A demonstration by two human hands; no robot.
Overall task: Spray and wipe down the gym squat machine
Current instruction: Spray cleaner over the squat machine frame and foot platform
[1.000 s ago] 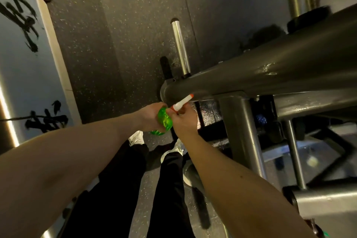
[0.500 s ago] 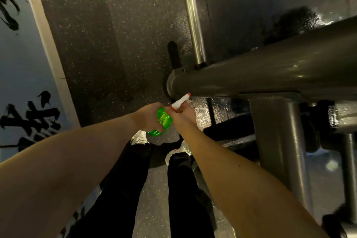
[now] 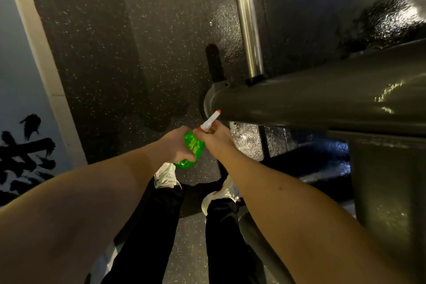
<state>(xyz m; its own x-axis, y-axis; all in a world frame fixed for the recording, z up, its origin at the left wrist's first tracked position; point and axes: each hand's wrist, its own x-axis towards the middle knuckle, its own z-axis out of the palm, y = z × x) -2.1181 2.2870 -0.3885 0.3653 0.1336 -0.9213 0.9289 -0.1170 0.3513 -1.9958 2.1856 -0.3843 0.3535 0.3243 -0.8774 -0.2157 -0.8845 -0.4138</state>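
Green translucent spray bottle, white red-tipped nozzle, near glossy grey machine tube.

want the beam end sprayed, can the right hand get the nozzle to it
Likely yes: the right hand holds the white nozzle, its tip right beside the beam end, with nothing between.

The floor is dark rubber flecked with pale specks. Two white shoes stand on it close together, left and right. A wet patch glistens beside the machine. A pale skirting edges the floor at left.
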